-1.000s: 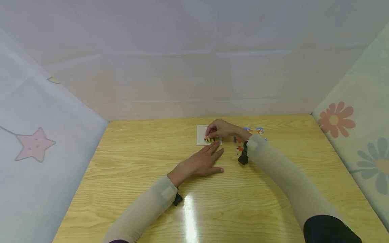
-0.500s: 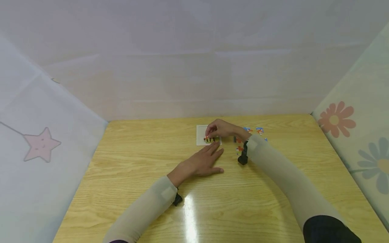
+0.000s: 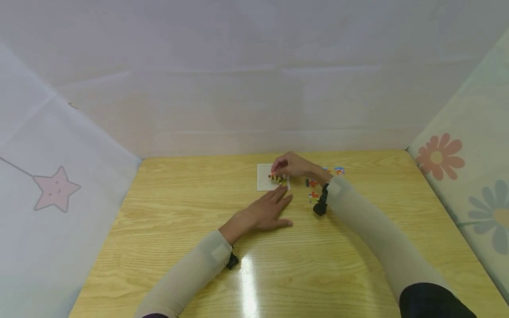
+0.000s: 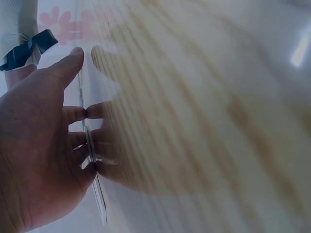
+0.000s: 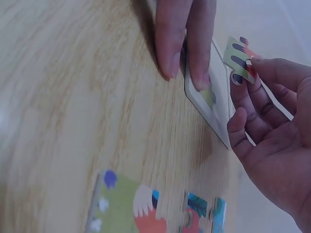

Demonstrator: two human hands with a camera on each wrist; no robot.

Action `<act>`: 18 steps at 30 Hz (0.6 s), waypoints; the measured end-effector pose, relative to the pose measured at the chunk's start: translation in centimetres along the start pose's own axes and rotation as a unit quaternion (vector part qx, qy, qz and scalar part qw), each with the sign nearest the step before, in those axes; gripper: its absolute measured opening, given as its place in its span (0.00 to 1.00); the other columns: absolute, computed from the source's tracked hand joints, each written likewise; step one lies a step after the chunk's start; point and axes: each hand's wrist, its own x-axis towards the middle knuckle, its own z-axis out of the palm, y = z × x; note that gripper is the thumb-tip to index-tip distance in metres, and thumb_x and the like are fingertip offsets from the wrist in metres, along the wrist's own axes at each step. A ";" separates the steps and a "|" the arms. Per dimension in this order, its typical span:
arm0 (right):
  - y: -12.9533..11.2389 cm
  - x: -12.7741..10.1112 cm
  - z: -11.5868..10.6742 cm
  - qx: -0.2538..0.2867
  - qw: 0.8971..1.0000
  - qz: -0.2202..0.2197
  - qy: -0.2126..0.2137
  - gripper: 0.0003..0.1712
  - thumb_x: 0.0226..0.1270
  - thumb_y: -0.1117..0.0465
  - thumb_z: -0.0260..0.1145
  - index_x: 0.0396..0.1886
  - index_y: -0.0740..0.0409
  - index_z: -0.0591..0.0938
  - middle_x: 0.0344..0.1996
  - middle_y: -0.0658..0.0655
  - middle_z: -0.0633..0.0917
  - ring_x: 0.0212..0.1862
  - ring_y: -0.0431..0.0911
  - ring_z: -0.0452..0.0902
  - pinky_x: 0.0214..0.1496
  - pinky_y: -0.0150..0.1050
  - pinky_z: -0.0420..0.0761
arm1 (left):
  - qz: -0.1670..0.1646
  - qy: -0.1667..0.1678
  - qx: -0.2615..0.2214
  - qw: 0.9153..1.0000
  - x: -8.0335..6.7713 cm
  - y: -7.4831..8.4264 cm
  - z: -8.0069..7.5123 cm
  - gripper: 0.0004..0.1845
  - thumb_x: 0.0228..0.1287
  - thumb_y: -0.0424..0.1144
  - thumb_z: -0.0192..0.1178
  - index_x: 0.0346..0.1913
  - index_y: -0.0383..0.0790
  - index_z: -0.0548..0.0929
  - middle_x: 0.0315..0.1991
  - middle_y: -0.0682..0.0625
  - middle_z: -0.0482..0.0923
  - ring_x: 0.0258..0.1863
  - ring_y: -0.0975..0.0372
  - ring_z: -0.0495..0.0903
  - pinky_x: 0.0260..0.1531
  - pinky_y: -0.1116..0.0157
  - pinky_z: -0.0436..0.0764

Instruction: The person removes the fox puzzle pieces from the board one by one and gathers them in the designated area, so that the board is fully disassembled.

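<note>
In the head view, a white puzzle tray [image 3: 262, 177] lies flat near the far side of the table. My left hand [image 3: 264, 213] is spread low over the wood, its fingertips at the tray's near edge. Seen from the right wrist, fingers [image 5: 199, 58] of that hand press on the tray's corner, beside a green puzzle piece [image 5: 209, 97] set inside. Thumb and fingers of my right hand [image 3: 293, 165] pinch another puzzle piece [image 5: 239, 61], green with dark stripes and some red. This piece is held tilted above the tray, clear of its surface.
Several loose puzzle pieces lie to the right of the tray, among them a red-and-blue one [image 3: 339, 171] and one with red and green [image 3: 313, 197]. The right forearm overlaps part of them. A pale cloth wall [image 3: 207, 110] stands behind the table.
My right hand has risen slightly away from the tray, and the striped puzzle piece has come up with it. My left hand stays in place.
</note>
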 end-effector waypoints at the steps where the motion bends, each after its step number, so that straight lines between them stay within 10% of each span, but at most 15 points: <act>1: 0.0 -0.1 -0.1 0.004 1.000 -0.002 0.002 0.07 0.78 0.65 0.68 0.47 0.58 0.90 0.44 0.58 0.90 0.45 0.53 0.84 0.50 0.46 0.84 | 0.000 0.000 0.000 1.000 0.0 0.0 0.0 0.49 0.78 0.71 0.46 0.87 0.43 0.50 0.88 0.41 0.37 0.87 0.50 0.38 0.84 0.55 0.45; 18: -0.1 -2.4 -1.5 -0.027 0.999 -0.029 0.010 0.08 0.80 0.62 0.66 0.48 0.59 0.90 0.46 0.58 0.90 0.49 0.53 0.85 0.55 0.54 0.83 | -0.008 0.002 0.010 1.000 0.0 -0.1 0.2 0.49 0.78 0.72 0.46 0.87 0.45 0.50 0.88 0.43 0.37 0.87 0.51 0.38 0.84 0.50 0.46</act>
